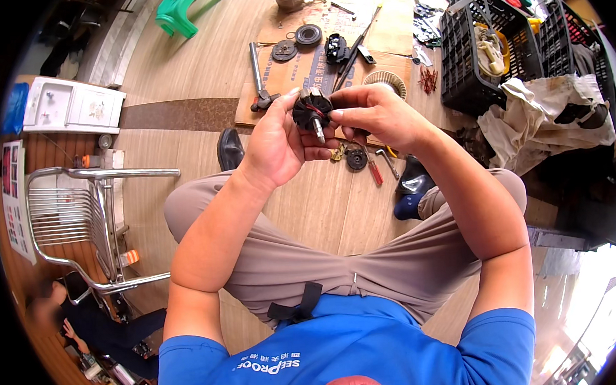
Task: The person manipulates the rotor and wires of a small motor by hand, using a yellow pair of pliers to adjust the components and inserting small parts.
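Motor rotor (pixel 311 113), dark with red windings and a steel shaft pointing down, sits clamped in the left hand (pixel 277 142) above the knees while the right hand (pixel 377 116) pinches its edge. Beyond lie a hammer (pixel 257 80), cardboard (pixel 315 60) and black crates (pixel 464 52).

A: How many hands are on the motor rotor (pixel 311 112)?
B: Two, the left hand (pixel 275 144) and right hand (pixel 375 116), on one rotor.
A: And the floor?
B: Two black crates (pixel 465 52), one hammer (pixel 258 80), two dark discs (pixel 296 42), one green stool (pixel 181 9), one metal chair (pixel 80 225).
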A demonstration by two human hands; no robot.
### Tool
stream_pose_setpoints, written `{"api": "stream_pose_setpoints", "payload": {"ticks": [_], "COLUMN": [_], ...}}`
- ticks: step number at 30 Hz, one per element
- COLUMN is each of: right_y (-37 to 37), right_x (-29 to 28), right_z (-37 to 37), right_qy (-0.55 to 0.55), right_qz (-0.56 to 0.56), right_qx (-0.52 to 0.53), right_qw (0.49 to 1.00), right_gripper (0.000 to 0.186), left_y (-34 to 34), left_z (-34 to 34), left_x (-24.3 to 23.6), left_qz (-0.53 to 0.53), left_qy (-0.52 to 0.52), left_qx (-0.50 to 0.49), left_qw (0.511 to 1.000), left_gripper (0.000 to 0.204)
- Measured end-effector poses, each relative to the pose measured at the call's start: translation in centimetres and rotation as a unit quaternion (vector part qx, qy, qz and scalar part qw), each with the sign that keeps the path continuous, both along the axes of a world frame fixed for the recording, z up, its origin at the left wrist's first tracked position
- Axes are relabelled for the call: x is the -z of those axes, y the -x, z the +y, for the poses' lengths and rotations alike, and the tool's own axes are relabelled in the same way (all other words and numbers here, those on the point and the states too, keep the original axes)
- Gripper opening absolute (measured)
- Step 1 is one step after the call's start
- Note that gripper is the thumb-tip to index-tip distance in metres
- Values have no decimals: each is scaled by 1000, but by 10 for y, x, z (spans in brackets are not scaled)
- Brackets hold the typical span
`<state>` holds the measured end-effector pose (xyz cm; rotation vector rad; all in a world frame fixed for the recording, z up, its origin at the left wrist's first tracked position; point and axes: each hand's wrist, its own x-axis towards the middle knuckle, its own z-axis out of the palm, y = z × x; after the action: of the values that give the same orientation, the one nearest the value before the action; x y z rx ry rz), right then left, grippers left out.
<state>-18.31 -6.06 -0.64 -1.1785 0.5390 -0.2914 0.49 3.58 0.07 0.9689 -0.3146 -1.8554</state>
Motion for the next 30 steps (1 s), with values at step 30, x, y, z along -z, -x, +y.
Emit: {"api": "stream_pose_setpoints", "payload": {"ticks": [30], "right_y": [17], "right_x": [-20], "right_z": [-10], "right_qy": [82], "right_qz": [-46], "right_qx": [10], "right_qw": [996], "right_gripper": [11], "left_y": [4], "left_z": [8], "left_x": [-16], "left_qz": [-94], "left_qy": [204], "left_qx": [59], "left_qw": [973], "left_gripper": [62]}}
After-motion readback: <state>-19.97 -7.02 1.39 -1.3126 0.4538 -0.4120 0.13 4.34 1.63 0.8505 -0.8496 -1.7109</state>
